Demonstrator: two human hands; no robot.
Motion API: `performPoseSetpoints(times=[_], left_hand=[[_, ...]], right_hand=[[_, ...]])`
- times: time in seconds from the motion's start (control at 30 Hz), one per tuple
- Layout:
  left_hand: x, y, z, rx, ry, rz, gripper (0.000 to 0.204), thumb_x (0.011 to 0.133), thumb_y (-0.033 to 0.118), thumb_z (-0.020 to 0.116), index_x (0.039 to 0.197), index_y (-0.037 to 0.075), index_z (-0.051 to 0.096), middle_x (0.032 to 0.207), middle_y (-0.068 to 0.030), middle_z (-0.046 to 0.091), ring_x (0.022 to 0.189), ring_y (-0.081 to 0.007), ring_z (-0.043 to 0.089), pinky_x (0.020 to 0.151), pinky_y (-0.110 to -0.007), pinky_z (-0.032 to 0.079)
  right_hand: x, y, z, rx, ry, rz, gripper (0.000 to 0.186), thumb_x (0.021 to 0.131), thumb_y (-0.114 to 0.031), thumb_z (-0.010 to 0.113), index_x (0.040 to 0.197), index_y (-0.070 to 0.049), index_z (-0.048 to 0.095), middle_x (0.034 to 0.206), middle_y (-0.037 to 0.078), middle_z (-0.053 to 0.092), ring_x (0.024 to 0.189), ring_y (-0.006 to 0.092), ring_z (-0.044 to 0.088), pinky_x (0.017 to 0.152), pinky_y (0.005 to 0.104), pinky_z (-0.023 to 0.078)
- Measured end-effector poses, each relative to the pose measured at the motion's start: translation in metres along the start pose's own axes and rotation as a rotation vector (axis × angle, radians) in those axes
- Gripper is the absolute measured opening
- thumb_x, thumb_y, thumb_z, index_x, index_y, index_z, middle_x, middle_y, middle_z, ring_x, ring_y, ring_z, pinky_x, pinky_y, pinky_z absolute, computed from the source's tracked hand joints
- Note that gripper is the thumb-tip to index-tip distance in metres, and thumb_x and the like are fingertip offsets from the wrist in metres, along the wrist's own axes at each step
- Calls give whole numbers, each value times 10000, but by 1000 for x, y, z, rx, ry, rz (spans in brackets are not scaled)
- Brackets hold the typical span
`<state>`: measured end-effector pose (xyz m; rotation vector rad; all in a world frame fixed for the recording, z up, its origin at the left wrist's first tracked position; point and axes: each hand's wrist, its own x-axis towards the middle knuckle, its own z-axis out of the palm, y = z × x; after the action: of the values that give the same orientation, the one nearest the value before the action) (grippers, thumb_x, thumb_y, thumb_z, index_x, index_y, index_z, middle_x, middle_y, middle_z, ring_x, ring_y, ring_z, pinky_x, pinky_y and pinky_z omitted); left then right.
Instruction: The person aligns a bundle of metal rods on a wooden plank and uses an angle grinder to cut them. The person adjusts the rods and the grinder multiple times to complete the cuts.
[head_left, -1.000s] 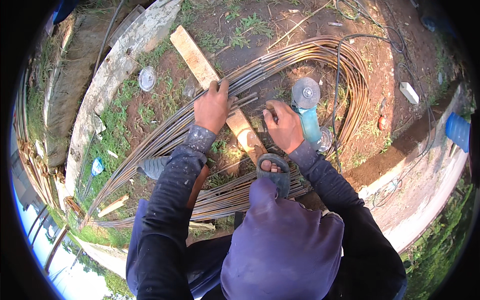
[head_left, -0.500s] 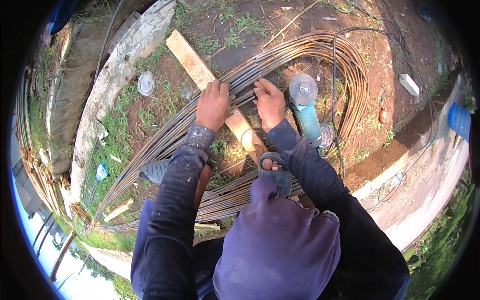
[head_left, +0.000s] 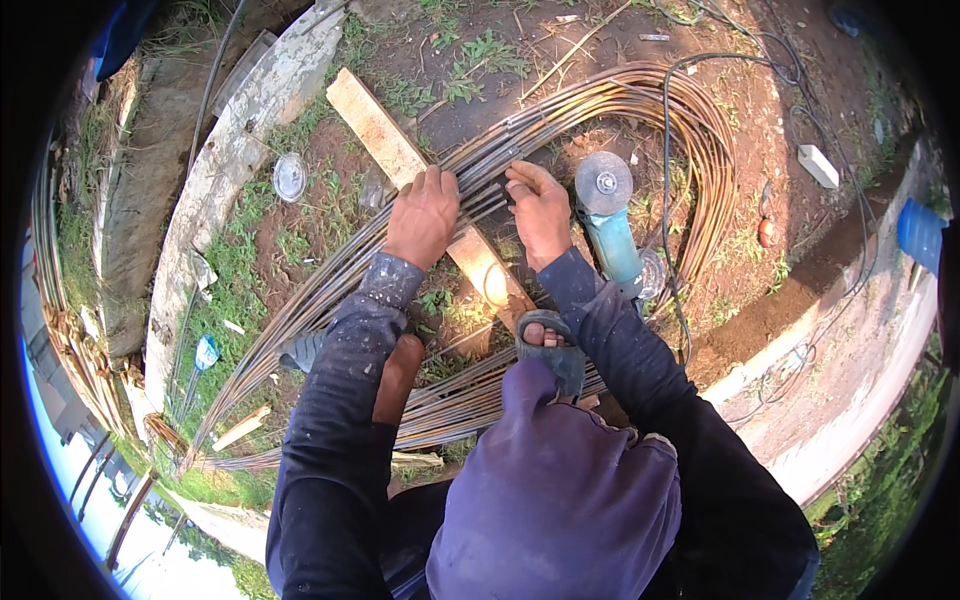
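Note:
A long bundle of thin, rusty steel rods (head_left: 570, 100) lies on the ground, bent back at the right into a wide loop. A wooden plank (head_left: 375, 125) passes crosswise under the upper run of rods. Over that crossing, my left hand (head_left: 424, 217) is closed round some rods, palm down. My right hand (head_left: 541, 216) is just right of it, fingers curled and pressed together beside the rod ends; whatever they pinch is too small to make out. Close to the right hand, a teal angle grinder (head_left: 612, 240) with a grey disc rests on the soil.
A black cable (head_left: 667, 150) runs from the upper right past the grinder. My sandalled foot (head_left: 548, 345) is by the plank's lower end. A clear round lid (head_left: 290, 177) lies on the grass, a white block (head_left: 818, 167) at the right. A concrete edge (head_left: 185, 240) curves along the left.
My left hand keeps its place on the rods with only a slight shift. My right hand's fingertips have drawn back a little toward me. The rods and grinder lie as before.

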<state>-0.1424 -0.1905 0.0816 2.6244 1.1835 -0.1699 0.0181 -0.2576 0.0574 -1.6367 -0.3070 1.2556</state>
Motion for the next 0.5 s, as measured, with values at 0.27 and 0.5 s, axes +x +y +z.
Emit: performPoseSetpoints(times=[0.27, 0.5], left_hand=[[8, 2, -4, 126, -98, 130, 198, 811, 20, 630, 956, 13, 494, 936, -167, 586, 881, -304, 664, 727, -400, 566], [19, -16, -8, -227, -193, 90, 341, 817, 94, 657, 1084, -52, 501, 997, -256, 635, 922, -411, 659, 817, -473, 545]], right_hand=[[0, 0, -15, -109, -25, -94, 273, 925, -55, 607, 1169, 61, 645, 1055, 115, 718, 926, 167, 670, 832, 280, 523], [-12, -4, -22, -66, -45, -47, 246, 938, -73, 614, 1136, 68, 651, 1034, 128, 719, 862, 153, 677, 771, 278, 529]])
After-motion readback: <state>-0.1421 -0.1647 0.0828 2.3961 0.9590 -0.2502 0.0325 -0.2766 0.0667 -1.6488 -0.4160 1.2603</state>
